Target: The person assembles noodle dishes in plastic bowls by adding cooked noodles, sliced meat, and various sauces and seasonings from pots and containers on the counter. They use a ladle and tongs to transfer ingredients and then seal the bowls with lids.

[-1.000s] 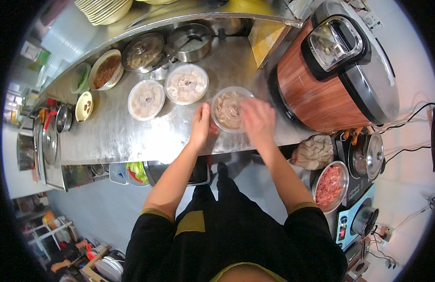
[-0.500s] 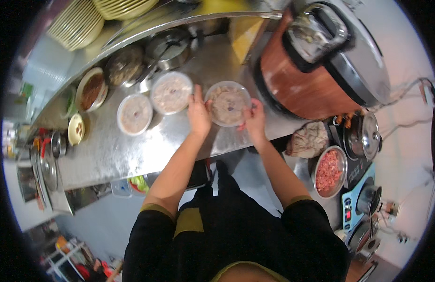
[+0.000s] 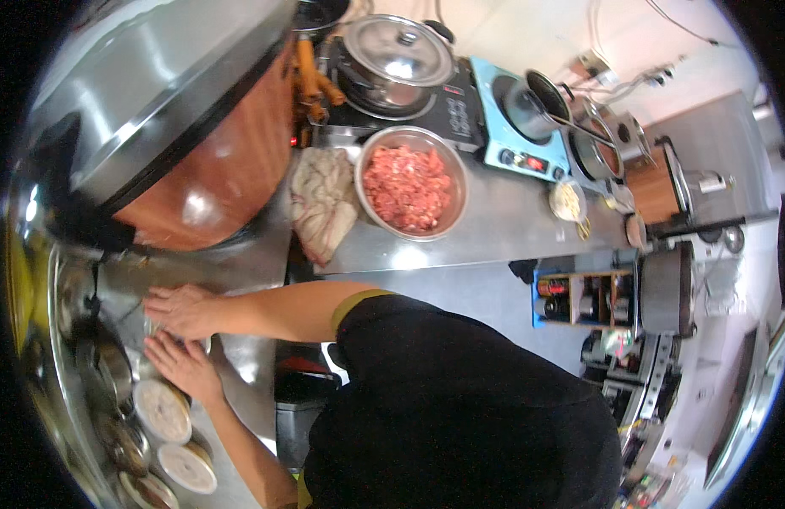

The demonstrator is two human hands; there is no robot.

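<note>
My right hand [image 3: 187, 312] and my left hand [image 3: 185, 366] lie close together at the left of the head view, fingers stretched out flat over a round plastic tub. The hands hide most of this tub; a bit of its pale rim [image 3: 207, 344] shows between them. Beside my left hand stands a second round tub [image 3: 162, 411] with a whitish lid or top and pale food in it. A third tub [image 3: 187, 467] is just beyond, nearer the lower edge. All stand on the steel counter [image 3: 250, 360].
A big copper-coloured cooker [image 3: 210, 182] stands right by my hands. Farther right are a crumpled cloth [image 3: 323, 204], a steel bowl of raw minced meat [image 3: 407, 188], a lidded pot [image 3: 398, 55] on a black cooktop and a light-blue cooktop [image 3: 504, 106]. Metal pans [image 3: 108, 369] line the counter's back.
The view has swung to the right, so the counter now lies at the left. My hands have gone from holding the tub's sides to lying over its top.
</note>
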